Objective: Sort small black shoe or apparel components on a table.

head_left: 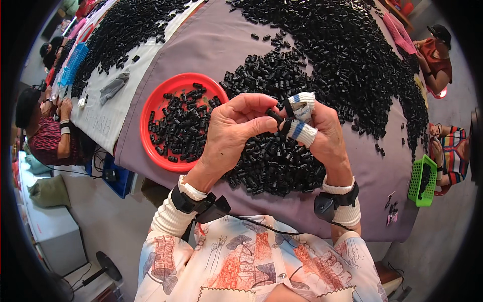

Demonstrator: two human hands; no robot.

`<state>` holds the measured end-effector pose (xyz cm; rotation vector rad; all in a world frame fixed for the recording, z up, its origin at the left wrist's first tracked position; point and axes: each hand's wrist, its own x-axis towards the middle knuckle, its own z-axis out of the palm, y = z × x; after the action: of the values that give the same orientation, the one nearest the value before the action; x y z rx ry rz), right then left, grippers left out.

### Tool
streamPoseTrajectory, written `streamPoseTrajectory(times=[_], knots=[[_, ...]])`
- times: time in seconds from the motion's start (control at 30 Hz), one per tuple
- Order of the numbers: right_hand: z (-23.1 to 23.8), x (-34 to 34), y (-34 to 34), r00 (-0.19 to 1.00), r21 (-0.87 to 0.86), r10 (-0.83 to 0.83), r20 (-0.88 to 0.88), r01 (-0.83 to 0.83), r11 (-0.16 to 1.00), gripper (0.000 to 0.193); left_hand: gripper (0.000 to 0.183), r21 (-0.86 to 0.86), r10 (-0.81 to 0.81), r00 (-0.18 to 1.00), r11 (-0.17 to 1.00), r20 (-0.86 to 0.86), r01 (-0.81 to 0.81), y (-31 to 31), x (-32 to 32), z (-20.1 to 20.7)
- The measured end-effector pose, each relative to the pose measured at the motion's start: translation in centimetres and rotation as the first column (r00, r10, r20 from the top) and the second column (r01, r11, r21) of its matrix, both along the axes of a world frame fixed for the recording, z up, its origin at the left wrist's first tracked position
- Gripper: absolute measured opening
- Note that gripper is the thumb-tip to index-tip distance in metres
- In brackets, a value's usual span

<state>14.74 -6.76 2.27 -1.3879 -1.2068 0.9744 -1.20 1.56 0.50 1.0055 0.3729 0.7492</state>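
Observation:
My left hand point(231, 128) is closed, thumb and forefinger pinching a small black plastic part point(274, 117). My right hand point(324, 128) meets it from the other side, also closed at this part. White knit finger covers point(305, 132) with blue stripes sit on the right thumb and a finger. Both hands are above a heap of similar black parts point(276, 166) on the table. To the left of my left hand lies a round red tray point(146, 128) with many such parts in it. The exact shape of the held part is partly hidden by my fingers.
A large pile of black parts point(342, 55) spreads across the mauve tablecloth point(188, 55). A green basket point(423, 181) stands at the right edge. Other people sit along both sides, with a blue basket point(74, 63) at the far left. A wrist device cable point(266, 225) crosses before me.

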Motion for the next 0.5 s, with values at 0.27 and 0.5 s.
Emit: streamPoseTrajectory(times=[0.27,0.5], knots=[[-0.9,-0.4,0.6,0.999,0.085,-0.021,-0.032,0.023,0.996,0.027,0.025,-0.141,-0.021,0.997,0.989,0.08,0.032,0.0,-0.2,0.3],[-0.6,-0.7,0.5,0.995,0.186,0.011,0.098,-0.029,0.982,0.028,0.021,-0.135,-0.006,1.0,0.991,0.0,0.006,-0.1,-0.2,0.4]])
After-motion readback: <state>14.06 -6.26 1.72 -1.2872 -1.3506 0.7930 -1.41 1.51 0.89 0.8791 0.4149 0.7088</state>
